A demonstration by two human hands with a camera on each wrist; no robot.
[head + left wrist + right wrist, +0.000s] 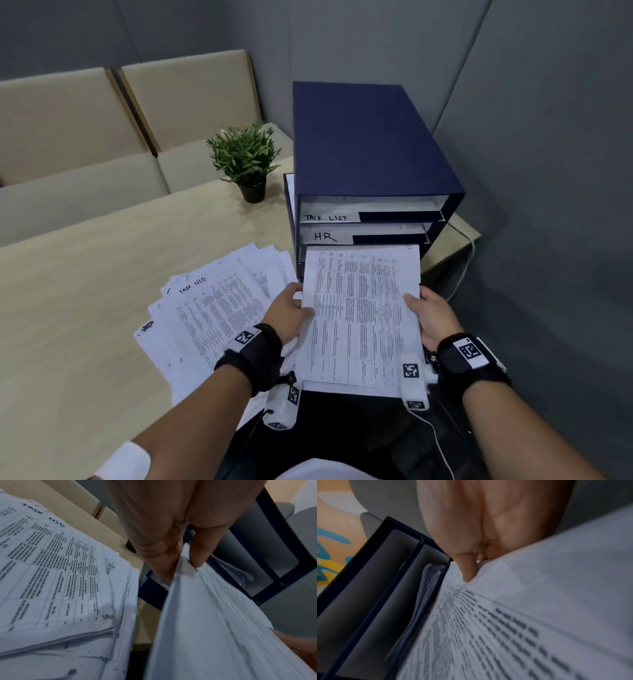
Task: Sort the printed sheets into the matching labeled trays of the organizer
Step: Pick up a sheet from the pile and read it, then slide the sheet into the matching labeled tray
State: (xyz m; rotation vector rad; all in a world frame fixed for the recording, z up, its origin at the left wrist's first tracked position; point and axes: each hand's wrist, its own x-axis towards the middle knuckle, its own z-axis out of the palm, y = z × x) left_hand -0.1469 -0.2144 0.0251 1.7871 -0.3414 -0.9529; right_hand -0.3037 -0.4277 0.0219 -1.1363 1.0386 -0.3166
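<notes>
In front of the dark blue organizer (370,144), at the right end of the pale wooden table (85,274), a bundle of printed sheets (361,318) is held level between both hands, its long axis running straight away from the person toward the organizer's open front. The left hand (289,313) pinches the bundle's left edge, thumb on top and fingers beneath, which the left wrist view confirms; the right hand (433,317) grips the right edge in the same way, its thumb lying on the printed face. Both hands sit about midway along the bundle, so neither is markedly nearer the organizer. The bundle's far short edge lies just below the tray marked HR (325,237) and seems already to overlap the mouth of the lowest tray, whose label it hides; the tray marked TASK LIST (327,218) is higher still. The right wrist view shows a stack of paper already lying in one compartment beside the bundle's edge. Since sheets and slot seem lined up, the coming move is probably a plain forward push, if that lowest tray is the matching one. The unsorted pile (212,301), topped by a sheet headed TASK LIST, fans out on the table just left of the left hand. A small potted plant (245,161) stands left of the organizer.
</notes>
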